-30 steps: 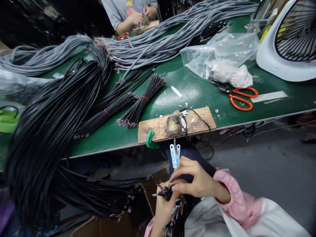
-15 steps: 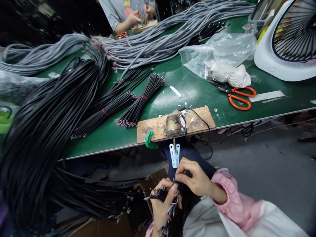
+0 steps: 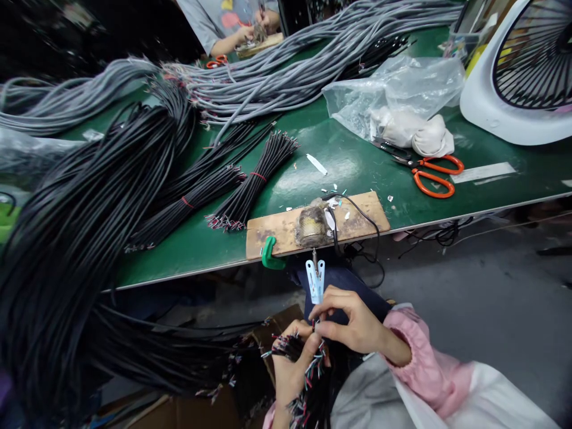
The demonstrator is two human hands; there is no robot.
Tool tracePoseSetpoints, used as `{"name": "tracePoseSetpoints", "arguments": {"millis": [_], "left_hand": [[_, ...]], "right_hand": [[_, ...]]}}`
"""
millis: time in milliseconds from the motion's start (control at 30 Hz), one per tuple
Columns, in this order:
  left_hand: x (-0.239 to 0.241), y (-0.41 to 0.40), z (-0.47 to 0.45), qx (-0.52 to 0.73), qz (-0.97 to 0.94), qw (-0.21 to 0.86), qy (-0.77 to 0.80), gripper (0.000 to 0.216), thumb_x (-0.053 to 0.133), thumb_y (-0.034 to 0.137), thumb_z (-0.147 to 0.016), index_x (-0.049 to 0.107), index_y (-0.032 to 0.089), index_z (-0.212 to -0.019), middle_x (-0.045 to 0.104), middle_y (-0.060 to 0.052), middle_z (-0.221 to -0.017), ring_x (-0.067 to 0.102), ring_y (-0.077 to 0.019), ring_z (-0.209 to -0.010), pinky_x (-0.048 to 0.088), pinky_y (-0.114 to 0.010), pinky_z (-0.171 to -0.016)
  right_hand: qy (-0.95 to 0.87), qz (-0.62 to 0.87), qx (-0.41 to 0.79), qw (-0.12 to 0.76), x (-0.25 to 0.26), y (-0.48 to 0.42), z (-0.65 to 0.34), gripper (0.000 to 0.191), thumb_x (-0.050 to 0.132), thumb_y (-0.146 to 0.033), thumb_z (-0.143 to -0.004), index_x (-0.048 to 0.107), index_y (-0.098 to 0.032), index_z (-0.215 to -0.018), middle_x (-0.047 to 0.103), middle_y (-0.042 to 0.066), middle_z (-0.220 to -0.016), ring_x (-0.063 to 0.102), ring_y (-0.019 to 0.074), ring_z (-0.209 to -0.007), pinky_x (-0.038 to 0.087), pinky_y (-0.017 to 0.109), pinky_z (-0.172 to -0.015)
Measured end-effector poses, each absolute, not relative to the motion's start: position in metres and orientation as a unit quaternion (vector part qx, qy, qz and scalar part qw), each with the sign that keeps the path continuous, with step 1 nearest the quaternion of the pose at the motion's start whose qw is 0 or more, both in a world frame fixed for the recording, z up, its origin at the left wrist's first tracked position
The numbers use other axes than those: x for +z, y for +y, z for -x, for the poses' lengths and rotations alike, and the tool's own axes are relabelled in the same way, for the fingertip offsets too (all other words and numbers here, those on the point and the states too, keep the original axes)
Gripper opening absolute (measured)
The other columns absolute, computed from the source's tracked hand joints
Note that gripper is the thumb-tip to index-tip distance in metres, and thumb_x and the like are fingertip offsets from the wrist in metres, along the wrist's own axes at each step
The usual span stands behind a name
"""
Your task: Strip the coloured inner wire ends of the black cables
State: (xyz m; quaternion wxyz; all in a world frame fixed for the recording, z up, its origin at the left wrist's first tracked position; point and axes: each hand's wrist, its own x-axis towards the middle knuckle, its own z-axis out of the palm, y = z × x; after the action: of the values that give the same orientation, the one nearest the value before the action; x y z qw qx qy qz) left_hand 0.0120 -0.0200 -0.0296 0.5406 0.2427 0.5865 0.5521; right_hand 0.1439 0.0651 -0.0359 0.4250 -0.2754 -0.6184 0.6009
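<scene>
My left hand (image 3: 292, 363) is closed around a bunch of black cables (image 3: 315, 393), whose stripped ends show red, white and teal wires. The thumb presses near one cable end at the top. My right hand (image 3: 348, 319) pinches the wire end of that cable between thumb and fingers, touching the left fingertips. Just above the right hand, a light blue clothespin-like clip (image 3: 315, 281) is fixed on a metal rod. That rod sticks out of a small round motor-like device (image 3: 311, 226), grimy with fluff, on a wooden board (image 3: 272, 233).
A green clamp (image 3: 271, 253) grips the board at the table edge. Black cable bundles (image 3: 254, 179) and grey cables (image 3: 268, 89) cover the left and back. Orange-handled scissors (image 3: 435, 176), a plastic bag (image 3: 393, 89) and a white fan (image 3: 482, 113) stand right. Across the table, a person's hands (image 3: 254, 30) work.
My right fingers have shifted slightly left and closed in on the wire end by my left thumb. The left hand has barely moved. The person opposite has moved their hands.
</scene>
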Motion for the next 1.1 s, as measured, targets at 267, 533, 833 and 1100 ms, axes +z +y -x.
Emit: {"name": "tracePoseSetpoints", "arguments": {"millis": [267,533,833,1100], "left_hand": [[-0.032,-0.018,-0.016,0.581,-0.209,0.518,0.592,0.026,0.081,0.039,-0.079,0.066,0.021,-0.090,0.064,0.006,-0.054,0.063,-0.0138,-0.043,0.050,-0.023,-0.049],[-0.024,-0.017,-0.024,0.602,-0.208,0.515,0.574,0.033,0.083,0.038,-0.077,0.075,0.019,-0.103,0.059,0.006,-0.055,0.058,-0.0100,-0.038,0.045,-0.019,-0.040],[-0.011,-0.005,-0.028,0.656,-0.313,0.452,0.516,0.017,0.077,0.024,-0.084,0.067,0.020,-0.072,0.062,0.007,-0.069,0.056,-0.0042,-0.038,0.042,-0.014,-0.037],[-0.003,0.005,-0.032,0.675,-0.432,0.222,0.555,0.023,0.078,0.027,-0.084,0.066,0.019,-0.066,0.071,0.005,-0.074,0.065,-0.0096,-0.045,0.044,-0.020,-0.038]], "right_hand": [[-0.618,0.344,0.521,0.478,-0.038,0.056,-0.133,0.028,0.063,-0.029,-0.095,0.066,-0.016,-0.070,0.063,0.003,-0.066,0.054,0.0173,-0.066,0.041,0.031,-0.064],[-0.487,0.270,0.695,0.454,-0.051,0.051,-0.125,0.041,0.066,-0.055,-0.090,0.058,-0.018,-0.075,0.058,0.002,-0.073,0.055,0.0154,-0.067,0.043,0.029,-0.063],[-0.337,0.214,0.835,0.380,-0.043,0.059,-0.122,0.046,0.076,-0.057,-0.081,0.055,-0.016,-0.074,0.050,-0.003,-0.068,0.044,0.0090,-0.058,0.037,0.023,-0.057],[-0.469,0.361,0.654,0.471,-0.020,0.104,-0.120,0.063,0.051,-0.070,-0.091,0.050,-0.017,-0.058,0.042,-0.003,-0.060,0.037,0.0104,-0.057,0.030,0.026,-0.055]]}}
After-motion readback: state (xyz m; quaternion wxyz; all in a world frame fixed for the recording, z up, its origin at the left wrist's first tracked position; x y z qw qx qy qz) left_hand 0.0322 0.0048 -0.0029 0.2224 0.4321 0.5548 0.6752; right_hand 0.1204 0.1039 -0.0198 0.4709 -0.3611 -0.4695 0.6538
